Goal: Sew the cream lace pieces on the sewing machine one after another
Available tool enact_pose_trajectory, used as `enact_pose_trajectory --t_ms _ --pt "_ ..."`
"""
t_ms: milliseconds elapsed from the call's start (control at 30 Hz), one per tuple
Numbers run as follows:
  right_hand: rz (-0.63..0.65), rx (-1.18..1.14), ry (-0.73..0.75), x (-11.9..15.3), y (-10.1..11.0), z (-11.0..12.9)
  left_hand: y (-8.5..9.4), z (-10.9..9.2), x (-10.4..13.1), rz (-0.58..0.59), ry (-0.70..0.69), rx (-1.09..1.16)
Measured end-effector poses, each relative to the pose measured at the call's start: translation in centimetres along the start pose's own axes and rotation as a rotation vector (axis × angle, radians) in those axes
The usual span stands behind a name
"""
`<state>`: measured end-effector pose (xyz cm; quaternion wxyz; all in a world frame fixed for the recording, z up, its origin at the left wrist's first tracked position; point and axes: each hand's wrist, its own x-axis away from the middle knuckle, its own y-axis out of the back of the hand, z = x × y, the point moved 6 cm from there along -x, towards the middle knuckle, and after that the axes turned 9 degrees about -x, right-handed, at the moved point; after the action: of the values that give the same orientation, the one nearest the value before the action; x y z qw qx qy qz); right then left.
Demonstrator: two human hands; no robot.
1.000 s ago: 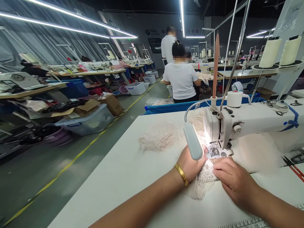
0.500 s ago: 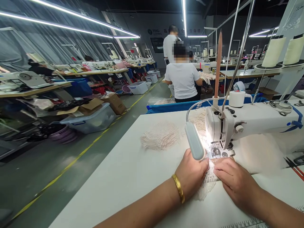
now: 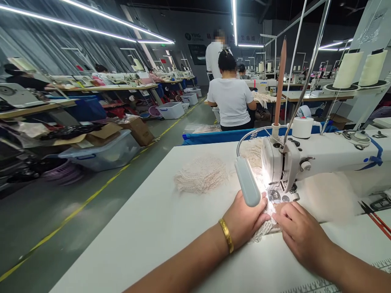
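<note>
A strip of cream lace [image 3: 262, 233] lies at the needle area of a white sewing machine [image 3: 332, 152], with its near end trailing toward me. On the left of it, my left hand [image 3: 242, 217] presses the lace, thumb stretched along it and fingertips partly behind the grey lamp [image 3: 249, 185]. My right hand [image 3: 304, 232] pinches the lace's right edge with curled fingers, close to the presser foot. A small tan piece shows by the right fingertips. Farther left on the white table [image 3: 146, 228], a pile of cream lace pieces [image 3: 201, 175] rests.
Black-and-red tweezers [image 3: 377, 219] lie at the right, and a printed ruler scale [image 3: 314, 287] runs along the near edge. Thread cones [image 3: 348, 69] stand behind the machine. A co-worker in white [image 3: 231, 101] sits ahead. Plastic bins [image 3: 100, 150] line the aisle at left.
The lace has moved away from me toward the needle, so its trailing end is shorter. My left thumb has stretched out over it. The view has shifted slightly.
</note>
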<state>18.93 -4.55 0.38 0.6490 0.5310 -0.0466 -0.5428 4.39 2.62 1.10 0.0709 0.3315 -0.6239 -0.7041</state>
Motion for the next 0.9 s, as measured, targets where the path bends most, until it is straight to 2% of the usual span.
enact_pose_trajectory --t_ms 100,233,367,500,733,833,900 --pt "0.010 0.005 -0.002 0.0 -0.1 0.0 -0.5 0.2 0.2 -0.034 -0.031 -0.003" --pt "0.017 0.017 0.016 -0.1 -0.1 0.1 -1.1 0.6 0.3 -0.135 -0.025 0.004" --pt "-0.007 0.038 0.050 -0.2 -0.1 0.2 -1.5 0.6 0.2 -0.112 -0.030 0.021" --pt "-0.031 0.057 0.076 -0.2 0.1 0.5 -1.2 0.5 0.3 -0.177 -0.036 0.024" --pt "-0.019 0.064 0.055 -0.2 0.0 0.4 -1.7 0.9 -0.1 -0.006 0.014 0.022" --pt "-0.008 0.062 0.054 -0.2 -0.1 0.2 -1.1 0.9 -0.4 0.041 0.030 0.025" --pt "0.008 0.064 0.053 -0.2 -0.2 0.1 -0.3 0.6 -0.5 0.029 0.017 0.027"
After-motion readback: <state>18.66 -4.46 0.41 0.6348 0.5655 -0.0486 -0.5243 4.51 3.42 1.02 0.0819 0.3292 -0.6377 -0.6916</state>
